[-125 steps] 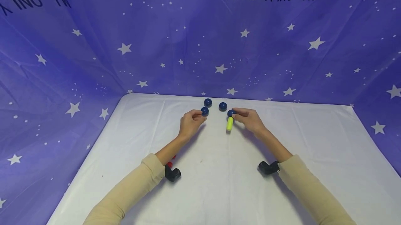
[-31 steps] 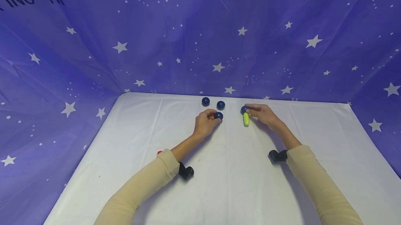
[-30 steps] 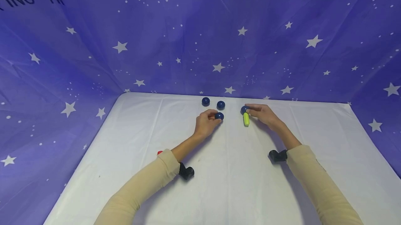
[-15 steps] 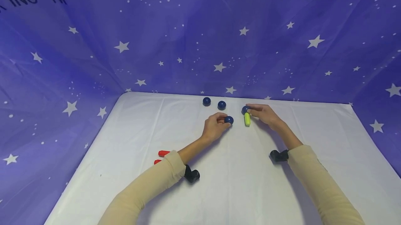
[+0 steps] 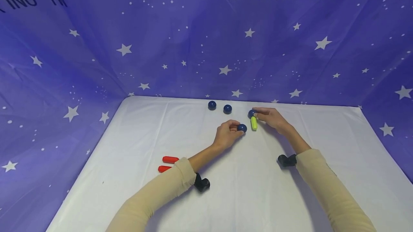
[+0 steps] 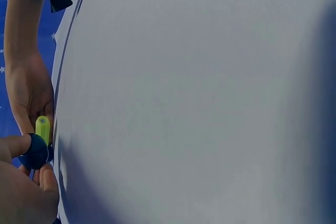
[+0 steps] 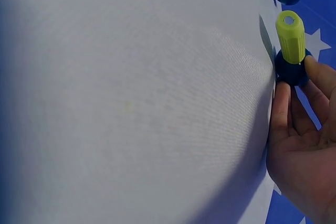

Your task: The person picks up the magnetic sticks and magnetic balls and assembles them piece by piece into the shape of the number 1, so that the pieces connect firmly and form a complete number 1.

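Observation:
In the head view my left hand (image 5: 227, 134) pinches a glossy blue ball (image 5: 242, 128) between thumb and fingers. A short way to its right, my right hand (image 5: 272, 119) pinches a second blue ball (image 5: 251, 113), from which a yellow-green rod (image 5: 254, 123) sticks out toward the near side. The right wrist view shows the rod (image 7: 291, 40) ribbed, with a hole in its free end, and fingers round the ball (image 7: 286, 72) behind it. From the left wrist the held ball (image 6: 34, 153) overlaps the rod's lower part (image 6: 43, 125).
Two more blue balls, a left one (image 5: 212, 105) and a right one (image 5: 227, 109), lie near the back edge of the white-covered table (image 5: 238, 189). Two red rods (image 5: 170, 159) lie by the left sleeve, partly covered by it. A purple star-print curtain (image 5: 180, 38) stands behind.
My left hand has carried its blue ball rightward and nearer, away from the two back balls toward the yellow-green rod. Earlier the right hand shifted right with its ball and rod. More red rod shows.

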Motion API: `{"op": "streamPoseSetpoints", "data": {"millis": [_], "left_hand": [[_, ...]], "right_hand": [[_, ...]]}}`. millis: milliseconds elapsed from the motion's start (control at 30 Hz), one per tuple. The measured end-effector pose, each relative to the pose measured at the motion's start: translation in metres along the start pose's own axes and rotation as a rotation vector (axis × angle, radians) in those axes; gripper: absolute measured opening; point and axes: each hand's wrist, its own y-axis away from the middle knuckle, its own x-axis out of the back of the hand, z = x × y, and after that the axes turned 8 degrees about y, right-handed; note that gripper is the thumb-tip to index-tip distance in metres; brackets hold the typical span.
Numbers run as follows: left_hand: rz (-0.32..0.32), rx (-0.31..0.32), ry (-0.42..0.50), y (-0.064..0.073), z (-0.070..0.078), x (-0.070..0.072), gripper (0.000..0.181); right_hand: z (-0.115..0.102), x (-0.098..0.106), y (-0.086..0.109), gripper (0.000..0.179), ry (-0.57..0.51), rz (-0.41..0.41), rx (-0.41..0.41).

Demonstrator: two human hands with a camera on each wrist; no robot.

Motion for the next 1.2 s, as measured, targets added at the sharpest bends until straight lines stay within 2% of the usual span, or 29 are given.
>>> {"op": "streamPoseSetpoints", "data": {"millis": [367, 567, 900, 1033, 1200], "left_hand": [[-0.028, -0.019, 0.039, 0.005, 0.001, -0.017, 0.03], [-0.025, -0.025, 0.068, 0.006, -0.004, -0.025, 0.029], [-0.013, -0.05, 0.099, 0.009, -0.004, -0.037, 0.029], [0.001, -0.049, 0.087, 0.01, -0.004, -0.039, 0.029], [0.01, -0.052, 0.054, 0.009, -0.004, -0.041, 0.029]], "right_hand": [[0.002, -0.001, -0.002, 0.053, -0.006, 0.016, 0.02], [0.004, -0.001, -0.004, 0.053, -0.012, 0.004, 0.018], [0.002, 0.0, -0.003, 0.052, -0.033, -0.008, 0.022], [-0.008, 0.001, 0.003, 0.05, -0.031, -0.021, 0.017], [-0.031, 0.004, 0.018, 0.048, -0.012, -0.031, 0.024]]}}
